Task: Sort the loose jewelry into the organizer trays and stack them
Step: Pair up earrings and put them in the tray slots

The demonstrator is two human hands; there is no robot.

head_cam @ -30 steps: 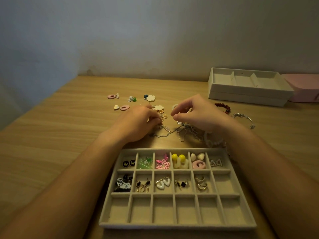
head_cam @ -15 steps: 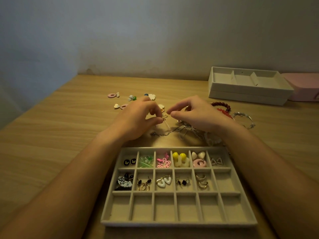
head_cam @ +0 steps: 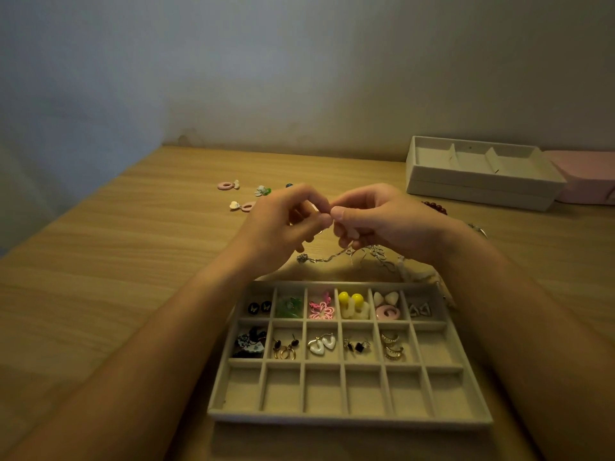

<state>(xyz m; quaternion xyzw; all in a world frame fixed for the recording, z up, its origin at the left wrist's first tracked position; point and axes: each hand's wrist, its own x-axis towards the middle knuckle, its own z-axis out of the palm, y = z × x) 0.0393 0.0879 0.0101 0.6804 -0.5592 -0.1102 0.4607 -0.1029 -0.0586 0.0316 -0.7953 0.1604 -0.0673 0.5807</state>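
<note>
A beige grid tray (head_cam: pixel 349 419) lies in front of me, its two far rows holding earring pairs and its near row bare. Just beyond it, my left hand (head_cam: pixel 283 224) and my right hand (head_cam: pixel 379 221) meet fingertip to fingertip above the table, both pinching a small piece where they touch. A silver chain (head_cam: pixel 327 257) trails down from under my right hand onto a tangle of chains on the table. Loose pink and white earrings (head_cam: pixel 228 185) lie farther left.
Two stacked white trays (head_cam: pixel 479 184) with wide compartments stand at the back right, a pink box (head_cam: pixel 589 178) beside them. Red beads (head_cam: pixel 436 206) and a silver bracelet (head_cam: pixel 479 229) lie behind my right wrist. The wall runs along the table's far edge.
Both hands have lifted off the jewelry pile and come together. The silver chain has been drawn up with them.
</note>
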